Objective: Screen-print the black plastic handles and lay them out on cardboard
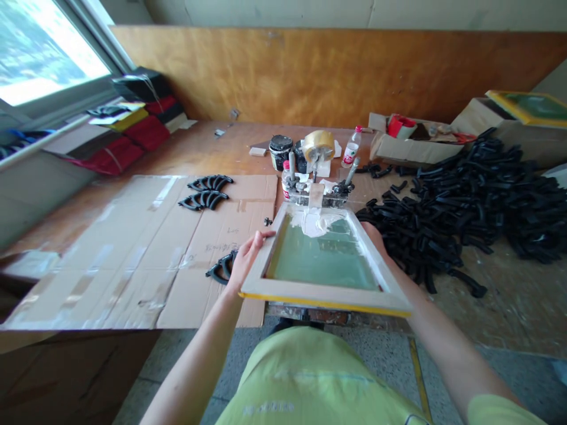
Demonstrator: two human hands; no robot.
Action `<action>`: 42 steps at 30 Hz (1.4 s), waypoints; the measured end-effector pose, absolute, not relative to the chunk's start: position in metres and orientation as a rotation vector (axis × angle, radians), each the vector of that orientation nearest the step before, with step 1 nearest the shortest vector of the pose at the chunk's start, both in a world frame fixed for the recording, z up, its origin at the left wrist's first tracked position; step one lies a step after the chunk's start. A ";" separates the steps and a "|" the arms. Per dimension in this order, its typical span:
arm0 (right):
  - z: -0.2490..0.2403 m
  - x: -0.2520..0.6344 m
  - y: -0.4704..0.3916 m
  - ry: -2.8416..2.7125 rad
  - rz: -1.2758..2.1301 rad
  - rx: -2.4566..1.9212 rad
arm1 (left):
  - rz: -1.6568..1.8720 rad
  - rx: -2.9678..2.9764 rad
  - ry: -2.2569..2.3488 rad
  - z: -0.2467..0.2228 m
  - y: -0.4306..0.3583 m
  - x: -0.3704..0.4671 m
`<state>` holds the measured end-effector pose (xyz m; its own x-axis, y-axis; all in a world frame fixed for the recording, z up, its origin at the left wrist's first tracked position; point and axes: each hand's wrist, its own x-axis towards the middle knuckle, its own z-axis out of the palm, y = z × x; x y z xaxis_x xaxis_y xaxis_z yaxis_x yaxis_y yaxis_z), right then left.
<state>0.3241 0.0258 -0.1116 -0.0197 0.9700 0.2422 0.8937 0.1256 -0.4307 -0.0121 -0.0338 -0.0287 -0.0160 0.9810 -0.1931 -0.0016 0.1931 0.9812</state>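
Note:
A screen frame with pale borders, a yellow front edge and a green mesh lies between my hands, its far end by a metal clamp fixture. White paste and a squeegee-like strip rest at the far part of the mesh. My left hand is closed on the frame's left side, fingers partly under it. My right hand is at the right side, its fingers mostly hidden behind the border. Black curved parts lie on cardboard beside my left hand.
Flat cardboard covers the left of the table, with rows of black parts. A large heap of black parts lies right. Behind stand dark tubs, a bottle, a tape roll and an open box.

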 end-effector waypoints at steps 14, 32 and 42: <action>-0.086 0.229 0.073 -2.579 0.137 -1.544 | 0.865 1.116 1.540 -0.148 -0.050 -0.020; -0.103 0.256 0.025 -2.545 0.283 -0.994 | 0.842 1.034 1.487 -0.134 -0.053 -0.020; -0.050 0.280 0.116 -2.077 0.255 -1.533 | 0.962 0.919 1.313 -0.047 -0.040 -0.018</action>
<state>0.2796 0.1159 -0.0498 -0.2061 0.9284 0.3092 0.8260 0.3345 -0.4537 -0.0181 -0.0398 -0.0466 0.0188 0.9388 -0.3439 -0.0457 0.3444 0.9377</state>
